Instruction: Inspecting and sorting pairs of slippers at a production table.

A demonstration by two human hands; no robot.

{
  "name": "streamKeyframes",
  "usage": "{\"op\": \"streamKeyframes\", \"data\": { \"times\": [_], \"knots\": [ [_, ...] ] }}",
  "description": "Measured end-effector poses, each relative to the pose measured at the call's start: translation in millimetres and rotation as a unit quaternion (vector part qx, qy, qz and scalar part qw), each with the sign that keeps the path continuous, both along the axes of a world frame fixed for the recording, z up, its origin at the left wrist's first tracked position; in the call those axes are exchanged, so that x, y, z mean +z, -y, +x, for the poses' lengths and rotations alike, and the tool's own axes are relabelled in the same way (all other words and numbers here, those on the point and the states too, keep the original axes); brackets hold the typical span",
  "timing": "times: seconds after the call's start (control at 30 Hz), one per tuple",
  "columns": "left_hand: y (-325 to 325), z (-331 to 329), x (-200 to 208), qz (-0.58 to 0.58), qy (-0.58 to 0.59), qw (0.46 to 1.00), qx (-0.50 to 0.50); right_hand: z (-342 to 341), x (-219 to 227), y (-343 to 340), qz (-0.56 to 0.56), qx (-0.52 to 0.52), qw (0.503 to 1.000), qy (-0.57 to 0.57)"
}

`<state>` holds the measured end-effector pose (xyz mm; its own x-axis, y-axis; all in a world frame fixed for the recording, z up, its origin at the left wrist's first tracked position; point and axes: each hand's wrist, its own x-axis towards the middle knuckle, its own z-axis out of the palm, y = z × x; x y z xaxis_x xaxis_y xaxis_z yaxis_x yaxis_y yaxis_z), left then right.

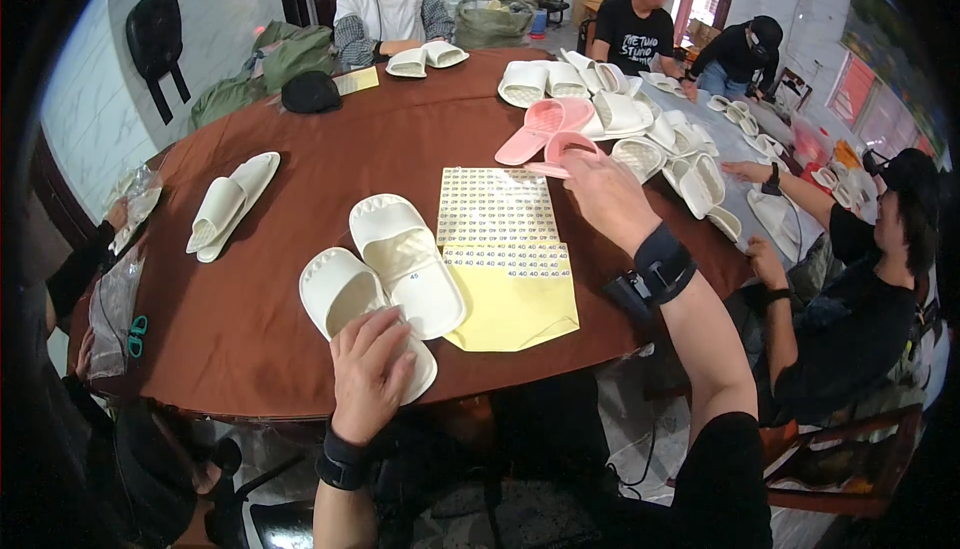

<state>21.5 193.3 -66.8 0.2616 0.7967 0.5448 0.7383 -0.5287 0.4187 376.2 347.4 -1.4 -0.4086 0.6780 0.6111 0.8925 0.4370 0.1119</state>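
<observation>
Two white slippers lie side by side before me on the brown table: the left slipper point(337, 289) and the right slipper point(420, 294), which bears a small printed mark on its insole. My left hand point(368, 369) rests on the heel end of the left one, fingers apart and laid over the sole. Farther forward and right, my right hand point(610, 204) has its fingers closed at the end of a pink slipper point(573, 146). A second pink slipper point(543, 127) lies just beyond it. Between my hands lies a yellow backing sheet point(515, 304) with rows of small printed stickers.
White slippers point(620, 114) are heaped at the right. Another white pair point(232, 207) lies left, and more slippers point(428, 59) sit near a person across the table. A black cap point(310, 93) is at the far edge, teal scissors point(137, 337) at far left. Co-workers sit around.
</observation>
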Motion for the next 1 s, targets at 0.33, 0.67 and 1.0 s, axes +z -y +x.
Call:
{"op": "streamKeyframes", "data": {
  "times": [0.33,0.67,1.0],
  "knots": [
    [-2,3,-4,-0.002,0.003,1.000,0.000,-83,-11,-5,-0.154,0.179,0.952,-0.192],
    [2,0,1,0.011,-0.002,1.000,0.009,-75,-9,41,-0.316,0.170,0.903,-0.236],
    [0,2,0,0.006,-0.003,1.000,0.005,-63,-53,51,-0.313,0.165,0.905,-0.237]
  ]
}}
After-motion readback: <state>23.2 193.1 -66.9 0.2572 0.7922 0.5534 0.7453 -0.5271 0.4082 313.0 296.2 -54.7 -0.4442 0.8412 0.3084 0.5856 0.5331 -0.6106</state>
